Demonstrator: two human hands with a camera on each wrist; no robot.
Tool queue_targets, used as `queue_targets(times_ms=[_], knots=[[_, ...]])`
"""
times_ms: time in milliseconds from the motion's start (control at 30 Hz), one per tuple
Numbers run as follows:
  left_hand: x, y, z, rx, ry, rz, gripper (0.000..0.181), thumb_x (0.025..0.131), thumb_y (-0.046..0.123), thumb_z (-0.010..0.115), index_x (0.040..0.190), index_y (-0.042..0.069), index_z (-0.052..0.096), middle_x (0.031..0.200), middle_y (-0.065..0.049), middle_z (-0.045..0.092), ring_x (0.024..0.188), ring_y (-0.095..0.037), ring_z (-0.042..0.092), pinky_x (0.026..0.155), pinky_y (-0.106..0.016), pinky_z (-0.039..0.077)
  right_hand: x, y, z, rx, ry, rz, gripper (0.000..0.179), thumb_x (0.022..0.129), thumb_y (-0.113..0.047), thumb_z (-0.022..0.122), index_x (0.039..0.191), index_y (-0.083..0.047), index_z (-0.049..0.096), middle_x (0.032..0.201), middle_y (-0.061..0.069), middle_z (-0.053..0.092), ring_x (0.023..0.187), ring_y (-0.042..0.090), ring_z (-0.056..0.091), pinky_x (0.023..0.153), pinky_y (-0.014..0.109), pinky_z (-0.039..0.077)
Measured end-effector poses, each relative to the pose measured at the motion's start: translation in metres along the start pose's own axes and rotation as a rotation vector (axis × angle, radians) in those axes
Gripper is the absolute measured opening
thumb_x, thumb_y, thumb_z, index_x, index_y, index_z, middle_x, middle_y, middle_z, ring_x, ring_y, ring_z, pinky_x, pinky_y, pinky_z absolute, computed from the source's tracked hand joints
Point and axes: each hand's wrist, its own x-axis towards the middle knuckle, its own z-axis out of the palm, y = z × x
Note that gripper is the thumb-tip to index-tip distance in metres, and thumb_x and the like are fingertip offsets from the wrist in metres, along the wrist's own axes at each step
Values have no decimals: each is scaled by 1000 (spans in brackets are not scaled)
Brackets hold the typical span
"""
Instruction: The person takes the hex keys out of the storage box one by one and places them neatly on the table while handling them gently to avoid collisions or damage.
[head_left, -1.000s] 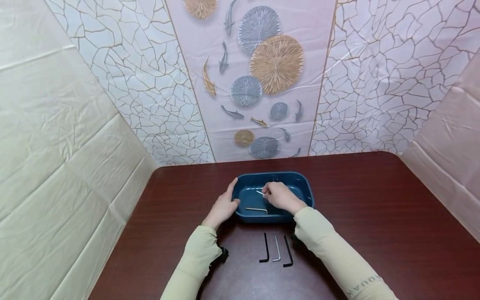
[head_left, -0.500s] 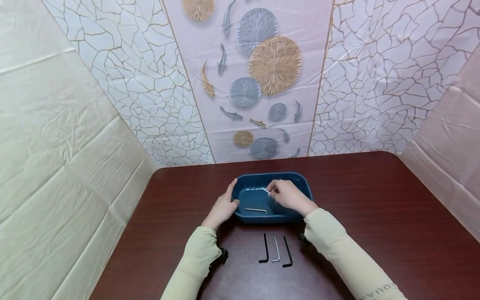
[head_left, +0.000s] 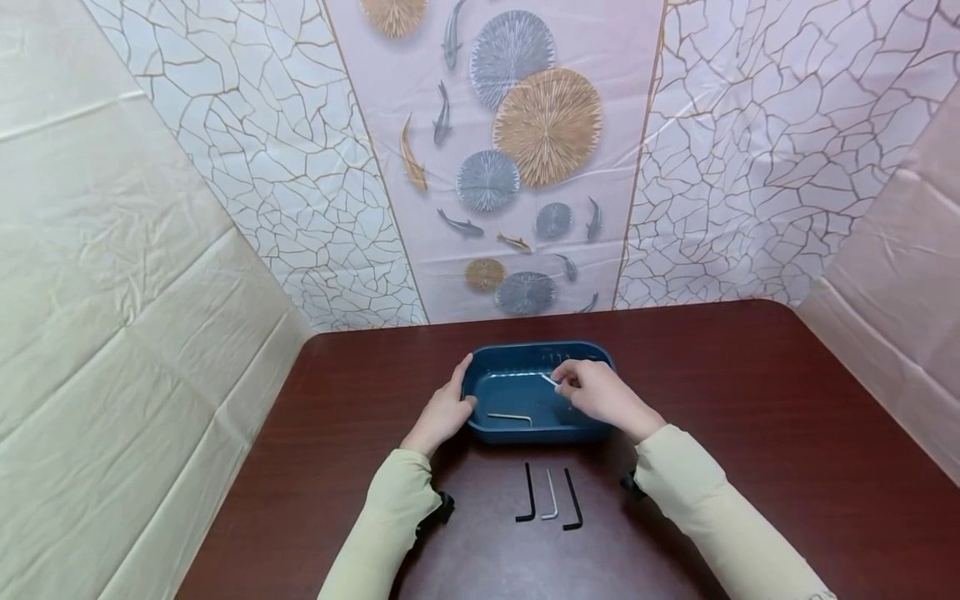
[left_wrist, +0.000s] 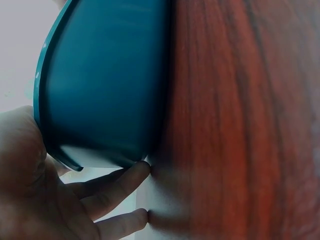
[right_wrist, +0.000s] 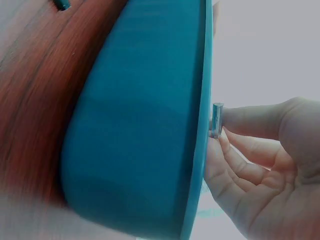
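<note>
A silvery rod [head_left: 550, 380] is pinched in the narrow grip of the right hand [head_left: 600, 395], above the blue tray [head_left: 536, 436]. It has shifted rightward, now farther from the gold hex key [head_left: 508, 417] inside. The left hand [head_left: 442, 413] holds the tray's left end. Nearer, on the counter [head_left: 375, 387], lie 2 black hex keys [head_left: 530, 497] flanking 1 silver hex key [head_left: 552, 497].

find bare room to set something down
Reddish wooden tabletop is bare left of the left hand and right of the pale-green right sleeve. Crowded: three L-shaped hex keys, two black, one silver, before the blue rectangular tray.
</note>
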Motion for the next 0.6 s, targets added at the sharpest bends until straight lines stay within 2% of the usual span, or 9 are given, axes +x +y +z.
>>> queue_targets(times_ms=[167,233,400,600], knots=[[0,-1,0,-21,-8,3,78,98,16,51,163,35,13,140,-16,54,70,-23,50,78,-40,42,-10,7,-5,27,11,0,25,102,-10,58,124,1,65,100,14,67,73,22,60,67,35,49],[0,-2,1,-24,-6,5,77,99,16,51,163,36,13,153,-14,44,77,-24,53,82,-42,42,-14,9,-7,37,18,-3,27,101,-10,59,125,2,64,100,14,67,75,24,62,69,35,52],[2,-3,0,-24,-6,8,78,99,15,51,163,36,12,151,-16,45,84,-28,56,82,-44,43,-21,14,-9,46,31,-6,32,100,-9,60,130,5,62,98,14,67,75,22,63,70,34,54],[2,-2,1,-15,4,4,77,99,15,51,163,34,14,158,-13,38,106,-28,55,88,-43,41,-33,15,-12,36,52,-15,32,99,-10,62,128,3,64,94,11,66,76,18,57,68,34,49]])
